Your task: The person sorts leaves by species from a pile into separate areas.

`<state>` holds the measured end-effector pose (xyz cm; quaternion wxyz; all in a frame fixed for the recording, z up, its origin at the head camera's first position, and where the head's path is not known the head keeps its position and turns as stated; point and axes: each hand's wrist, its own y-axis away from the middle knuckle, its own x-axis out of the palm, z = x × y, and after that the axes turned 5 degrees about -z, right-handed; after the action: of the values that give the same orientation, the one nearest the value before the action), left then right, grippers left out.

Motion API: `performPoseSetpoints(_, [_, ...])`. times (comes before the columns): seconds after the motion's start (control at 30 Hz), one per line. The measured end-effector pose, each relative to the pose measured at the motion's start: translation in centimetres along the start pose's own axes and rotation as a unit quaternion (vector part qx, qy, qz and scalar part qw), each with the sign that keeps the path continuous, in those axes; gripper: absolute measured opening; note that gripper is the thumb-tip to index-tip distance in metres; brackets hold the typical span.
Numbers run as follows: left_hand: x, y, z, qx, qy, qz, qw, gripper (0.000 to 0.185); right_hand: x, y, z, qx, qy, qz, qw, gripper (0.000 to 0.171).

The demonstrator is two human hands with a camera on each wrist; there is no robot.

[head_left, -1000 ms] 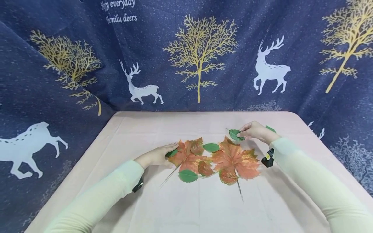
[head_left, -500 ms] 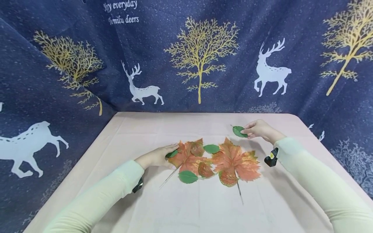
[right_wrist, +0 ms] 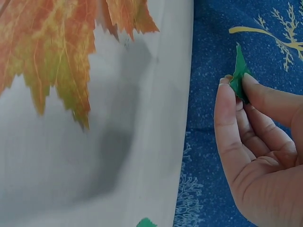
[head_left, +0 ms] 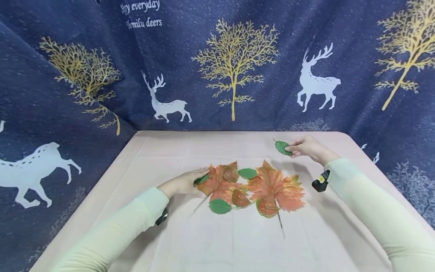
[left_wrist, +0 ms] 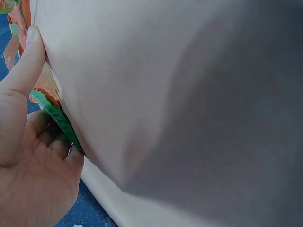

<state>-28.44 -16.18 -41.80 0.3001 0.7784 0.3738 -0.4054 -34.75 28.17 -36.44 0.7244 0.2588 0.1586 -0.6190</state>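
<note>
My right hand (head_left: 308, 147) pinches a small green leaf (head_left: 283, 147) between thumb and fingers. In the head view it is beyond the right-hand maple leaf (head_left: 272, 185), and the right wrist view shows the held leaf (right_wrist: 239, 75) nearly edge-on. My left hand (head_left: 186, 183) rests at the left side of another orange maple leaf (head_left: 217, 186), thumb and fingers spread. A second green leaf (head_left: 201, 180) lies at its fingers; the left wrist view shows that leaf (left_wrist: 59, 118) against the fingertips.
Between and over the maple leaves lie green leaves, one at the back (head_left: 247, 173) and one in front (head_left: 220, 206), plus several small reddish leaves (head_left: 240, 198). Another green tip (right_wrist: 147, 222) shows on the pale tablecloth (head_left: 204, 241). A dark blue deer-print curtain (head_left: 210, 105) hangs behind.
My right hand has moved back and to the right with the green leaf, away from the maple leaf. My left hand has stayed in place.
</note>
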Motion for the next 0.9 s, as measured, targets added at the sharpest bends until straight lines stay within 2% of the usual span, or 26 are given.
performPoseSetpoints(0.33, [0.1,-0.1,0.0,-0.002,0.003,-0.003,1.0000,0.094,-0.9,-0.2,-0.3,0.006,-0.021,-0.019,1.000,0.048])
performPoseSetpoints(0.63, [0.1,-0.1,-0.1,0.001,-0.001,-0.009,1.0000,0.094,-2.5,0.0,-0.7,0.006,0.017,-0.045,0.999,0.052])
performPoseSetpoints(0.9, [0.1,-0.2,0.1,0.003,-0.003,-0.005,1.0000,0.094,-3.6,0.1,-1.7,0.015,-0.017,-0.056,0.998,0.044])
